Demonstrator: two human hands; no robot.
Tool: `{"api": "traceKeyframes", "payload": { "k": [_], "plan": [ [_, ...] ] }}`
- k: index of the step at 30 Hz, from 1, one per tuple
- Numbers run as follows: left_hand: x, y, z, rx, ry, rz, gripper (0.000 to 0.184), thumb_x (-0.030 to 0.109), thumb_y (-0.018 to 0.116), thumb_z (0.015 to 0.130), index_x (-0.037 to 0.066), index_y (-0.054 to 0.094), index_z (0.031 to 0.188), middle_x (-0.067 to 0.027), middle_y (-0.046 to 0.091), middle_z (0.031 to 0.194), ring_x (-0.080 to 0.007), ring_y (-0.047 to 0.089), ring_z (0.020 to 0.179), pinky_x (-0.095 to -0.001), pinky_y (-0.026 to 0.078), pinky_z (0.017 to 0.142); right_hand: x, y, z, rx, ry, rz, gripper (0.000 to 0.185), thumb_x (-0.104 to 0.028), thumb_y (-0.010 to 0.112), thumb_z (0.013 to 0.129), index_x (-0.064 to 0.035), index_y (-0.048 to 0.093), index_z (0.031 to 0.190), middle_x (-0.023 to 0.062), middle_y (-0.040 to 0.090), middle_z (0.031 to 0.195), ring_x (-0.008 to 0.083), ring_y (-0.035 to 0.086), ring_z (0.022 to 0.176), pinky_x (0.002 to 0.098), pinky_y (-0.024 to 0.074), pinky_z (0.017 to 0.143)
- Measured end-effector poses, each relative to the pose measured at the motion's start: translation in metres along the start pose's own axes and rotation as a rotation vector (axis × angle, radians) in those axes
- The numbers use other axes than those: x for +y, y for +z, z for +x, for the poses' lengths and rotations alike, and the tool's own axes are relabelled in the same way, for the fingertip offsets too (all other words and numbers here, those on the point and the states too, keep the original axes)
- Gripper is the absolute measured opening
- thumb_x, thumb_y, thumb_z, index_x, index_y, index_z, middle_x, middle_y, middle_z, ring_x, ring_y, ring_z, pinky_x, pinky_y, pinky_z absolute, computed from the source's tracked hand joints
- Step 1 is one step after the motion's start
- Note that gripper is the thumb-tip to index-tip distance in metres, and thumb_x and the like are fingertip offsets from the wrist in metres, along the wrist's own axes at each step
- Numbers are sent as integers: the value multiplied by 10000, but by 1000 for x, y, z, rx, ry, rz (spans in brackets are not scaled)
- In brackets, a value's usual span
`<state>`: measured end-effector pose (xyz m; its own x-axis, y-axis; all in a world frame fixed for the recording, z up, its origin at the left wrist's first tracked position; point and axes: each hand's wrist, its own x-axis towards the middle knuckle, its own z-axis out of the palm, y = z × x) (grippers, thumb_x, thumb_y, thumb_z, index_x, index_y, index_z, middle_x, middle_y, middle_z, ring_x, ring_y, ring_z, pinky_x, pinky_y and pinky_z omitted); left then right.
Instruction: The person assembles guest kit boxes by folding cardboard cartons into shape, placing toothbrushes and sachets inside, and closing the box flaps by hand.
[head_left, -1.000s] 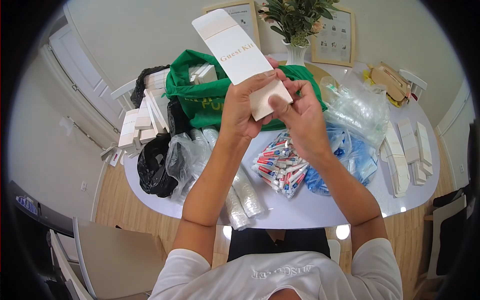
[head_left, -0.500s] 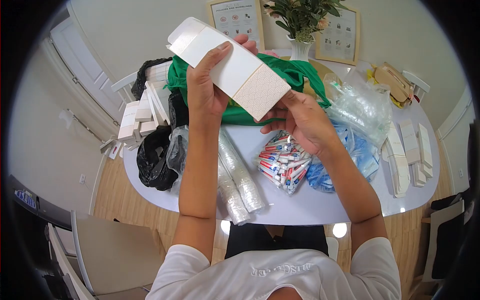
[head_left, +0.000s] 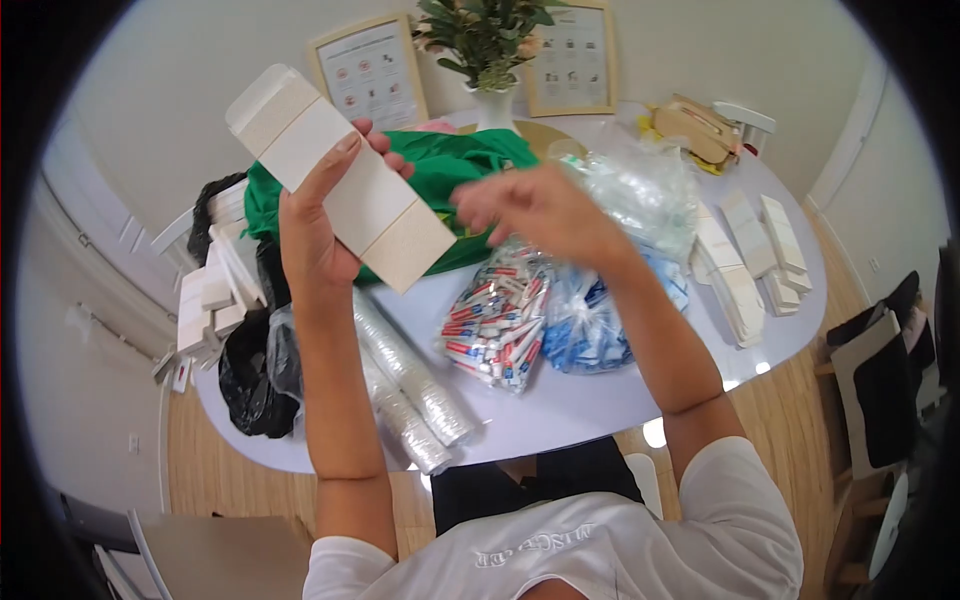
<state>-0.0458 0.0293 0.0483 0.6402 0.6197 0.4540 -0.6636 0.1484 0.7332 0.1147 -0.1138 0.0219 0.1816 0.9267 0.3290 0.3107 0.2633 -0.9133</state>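
My left hand grips a white and beige box, thumb across its face and fingertips at the far edge. The box is tilted, with an open flap at its upper left end. To its right, my right hand is in the air, blurred by motion, apart from the box; whether its fingers hold anything is unclear. Below my right hand lie a clear bag of small toothpaste tubes and a blue-tinted plastic bag. A green bag lies behind both hands.
Clear wrapped rolls lie at the front of the table. Black plastic bags and stacked boxes are at left. More boxes and clear plastic are at right. A flower vase stands behind.
My right hand has let go of the box's lower end and moved away from it. The box stays in my left hand. The camera view has turned to the right.
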Motion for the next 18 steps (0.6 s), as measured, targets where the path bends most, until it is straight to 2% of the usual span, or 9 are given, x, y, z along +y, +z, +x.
{"api": "traceKeyframes", "payload": {
  "k": [1,3,5,7,8,10,14,16,18],
  "plan": [
    [0,3,-1,11,-14,63,398,101,629,798,-78,492,1125,-131,601,901,-225,625,782,-385,529,800,2,-23,6,124,-61,-80,216,-157,541,916,13,645,999,59,662,887,111,612,749,253,513,671],
    [-5,12,-3,-13,-32,63,383,96,639,790,-73,503,1106,-129,602,886,-224,628,766,-376,536,769,30,-80,37,365,-119,-431,207,-159,564,884,6,655,967,110,676,901,172,632,739,293,513,675],
    [-12,23,-9,-49,-69,77,348,94,656,775,-59,524,1058,-135,602,858,-226,632,732,-358,545,691,61,-125,58,372,-35,-1102,208,-192,642,796,-32,666,927,147,673,886,266,645,762,352,517,705],
    [-20,31,-14,-68,-91,100,339,95,658,771,-55,527,1045,-136,602,850,-225,632,716,-355,545,668,103,-149,65,167,193,-1375,160,-180,670,712,-45,656,796,141,672,831,287,658,802,405,522,701],
    [-23,34,-15,-86,-113,130,329,96,660,767,-51,530,1031,-138,603,842,-225,632,699,-352,545,644,113,-149,67,171,176,-1388,160,-180,670,712,-45,656,796,141,672,831,287,658,802,405,522,701],
    [-30,39,-17,-96,-150,137,348,126,688,751,-41,539,1017,-132,607,816,-220,637,687,-338,542,623,122,-138,62,342,230,-1618,171,-207,723,653,-79,666,752,121,669,798,291,657,833,418,517,721],
    [-33,37,-15,-89,-185,174,284,136,701,762,-27,587,965,-100,636,791,-188,640,656,-311,534,593,93,-142,68,419,307,-1453,246,-227,755,621,-77,679,801,130,674,815,295,653,849,416,515,722],
    [-36,34,-12,-115,-201,196,280,139,701,764,-24,589,962,-96,638,791,-185,638,657,-309,532,596,72,-150,68,348,354,-1149,359,-232,762,611,-44,671,903,162,674,842,294,652,856,394,516,721],
    [-38,31,-10,-147,-258,160,357,145,714,742,-28,560,1015,-118,625,799,-209,636,679,-341,544,632,65,-157,72,388,328,-1112,375,-215,736,635,-18,657,944,179,672,851,272,660,785,378,514,701]
  ]
}}
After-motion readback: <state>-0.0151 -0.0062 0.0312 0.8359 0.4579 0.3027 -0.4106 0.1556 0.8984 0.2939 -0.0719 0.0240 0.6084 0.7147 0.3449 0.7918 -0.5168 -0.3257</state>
